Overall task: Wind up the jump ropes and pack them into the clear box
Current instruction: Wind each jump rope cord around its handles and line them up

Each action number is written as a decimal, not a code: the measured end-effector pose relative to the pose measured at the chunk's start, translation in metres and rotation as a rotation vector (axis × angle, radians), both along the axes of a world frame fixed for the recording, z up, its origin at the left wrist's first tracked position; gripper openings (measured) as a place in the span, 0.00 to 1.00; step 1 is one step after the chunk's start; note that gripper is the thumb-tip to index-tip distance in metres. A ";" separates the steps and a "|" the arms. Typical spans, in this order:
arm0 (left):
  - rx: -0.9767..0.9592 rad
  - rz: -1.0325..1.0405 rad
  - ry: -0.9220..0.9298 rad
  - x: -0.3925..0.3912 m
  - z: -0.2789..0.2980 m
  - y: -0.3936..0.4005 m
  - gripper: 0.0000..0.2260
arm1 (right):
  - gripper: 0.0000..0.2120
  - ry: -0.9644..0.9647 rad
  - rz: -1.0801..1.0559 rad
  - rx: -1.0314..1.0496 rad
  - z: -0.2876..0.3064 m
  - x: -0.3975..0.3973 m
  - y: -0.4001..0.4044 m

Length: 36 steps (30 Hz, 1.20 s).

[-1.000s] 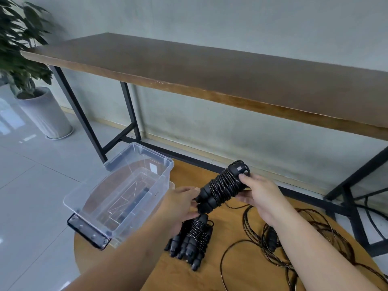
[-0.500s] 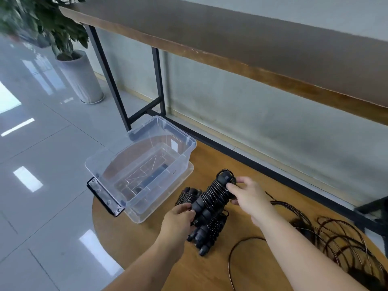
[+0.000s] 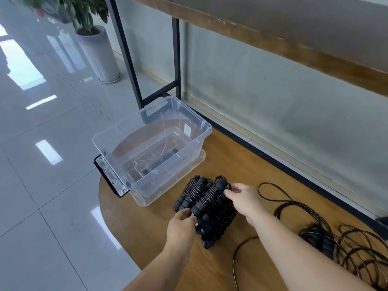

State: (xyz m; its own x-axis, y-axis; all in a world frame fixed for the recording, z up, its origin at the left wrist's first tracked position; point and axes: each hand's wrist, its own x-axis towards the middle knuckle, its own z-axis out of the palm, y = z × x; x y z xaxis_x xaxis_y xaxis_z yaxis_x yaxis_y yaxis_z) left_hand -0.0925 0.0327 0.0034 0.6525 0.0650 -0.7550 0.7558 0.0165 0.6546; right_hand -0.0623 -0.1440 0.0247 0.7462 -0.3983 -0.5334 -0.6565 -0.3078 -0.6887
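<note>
Grey tiled floor [image 3: 42, 206] all around, long wooden bench [image 3: 294, 28] on black legs ahead, potted plant [image 3: 92, 38] far left. Round wooden table [image 3: 220, 259] under my arms. Clear box [image 3: 117, 141] sits open at the table's left edge, no ropes inside, seated on its lid. Loose rope tangle [image 3: 346, 238] lies to the right, unwound. Wound ropes [image 3: 193, 192] are stacked just right of the box. My left hand [image 3: 181, 227] pinches the near end of the top wound rope [image 3: 212, 200]; my right hand [image 3: 243, 198] pinches its far end.
</note>
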 end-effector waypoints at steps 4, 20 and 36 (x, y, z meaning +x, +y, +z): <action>0.024 -0.034 -0.032 -0.002 -0.007 -0.001 0.20 | 0.19 0.016 0.012 -0.012 -0.010 0.003 -0.001; 0.217 -0.176 -0.124 0.004 0.002 -0.004 0.21 | 0.19 0.054 0.057 -0.050 -0.017 0.005 -0.009; 0.384 -0.594 -0.653 -0.011 0.043 -0.055 0.06 | 0.08 -0.234 -0.373 0.145 0.048 -0.072 -0.098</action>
State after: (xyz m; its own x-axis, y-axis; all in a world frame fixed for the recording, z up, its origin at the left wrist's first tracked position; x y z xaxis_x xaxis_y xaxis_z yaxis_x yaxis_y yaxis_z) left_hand -0.1036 -0.0222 0.0466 0.9427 -0.2446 -0.2270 0.0561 -0.5544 0.8304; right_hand -0.1340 -0.2418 0.0730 0.6730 -0.5961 -0.4378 -0.5258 0.0307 -0.8501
